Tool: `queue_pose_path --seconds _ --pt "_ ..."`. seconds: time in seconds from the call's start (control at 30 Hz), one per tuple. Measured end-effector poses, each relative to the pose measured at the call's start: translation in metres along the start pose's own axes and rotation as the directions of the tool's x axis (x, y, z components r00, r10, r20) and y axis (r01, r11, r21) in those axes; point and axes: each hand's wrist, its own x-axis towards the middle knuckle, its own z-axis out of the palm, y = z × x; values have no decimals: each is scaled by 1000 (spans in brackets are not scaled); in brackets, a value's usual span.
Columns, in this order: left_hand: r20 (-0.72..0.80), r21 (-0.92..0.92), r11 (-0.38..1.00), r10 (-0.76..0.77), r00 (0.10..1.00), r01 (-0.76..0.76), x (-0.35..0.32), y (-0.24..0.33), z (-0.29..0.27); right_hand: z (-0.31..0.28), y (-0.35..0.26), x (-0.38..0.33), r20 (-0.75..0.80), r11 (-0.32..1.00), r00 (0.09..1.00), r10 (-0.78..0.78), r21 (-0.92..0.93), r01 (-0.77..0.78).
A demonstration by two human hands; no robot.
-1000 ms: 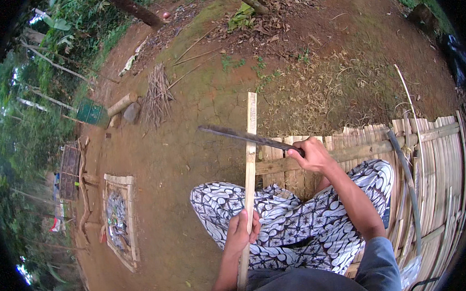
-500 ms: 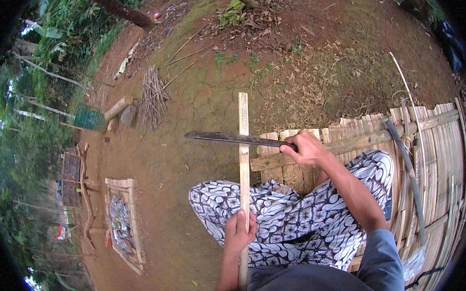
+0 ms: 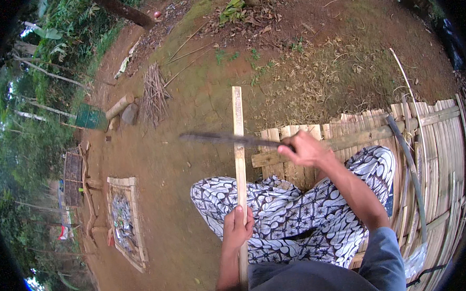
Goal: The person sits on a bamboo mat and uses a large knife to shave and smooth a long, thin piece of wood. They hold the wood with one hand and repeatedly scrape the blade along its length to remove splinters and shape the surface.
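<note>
The left hand (image 3: 238, 227), grip closed, holds the near part of a pale strip (image 3: 241, 184) pointing out past patterned cloth (image 3: 294, 216); farther along, a dark knife (image 3: 222, 138) crosses it, its right end clasped in the right hand (image 3: 307, 149).

On my feed I have a pale strip (image 3: 240, 171) of wood or bamboo, straight, slender and flat-faced, its far end cut square and mottled brown along the stretch just short of that end. I see it pointing almost straight ahead. Across this strip, nearer its far end than its near one, I make out a long knife (image 3: 219, 138) with a dark, motion-blurred blade; the tip reaches out left of the strip, the handle lies to its right. I cannot tell whether the edge bites into it.
</note>
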Motion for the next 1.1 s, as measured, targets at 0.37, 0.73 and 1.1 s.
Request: queue_pose_path --seconds 0.37,0.73,1.1 --pt "-53 147 989 -9 999 16 7 -1 -7 -8 8 11 21 967 983 -180 -181 181" --pt "-68 270 962 -26 997 43 10 -3 16 13 22 7 -66 987 990 -123 -113 115" --pt "42 87 996 -13 999 9 2 0 25 16 -35 -19 -223 835 815 -535 -288 469"
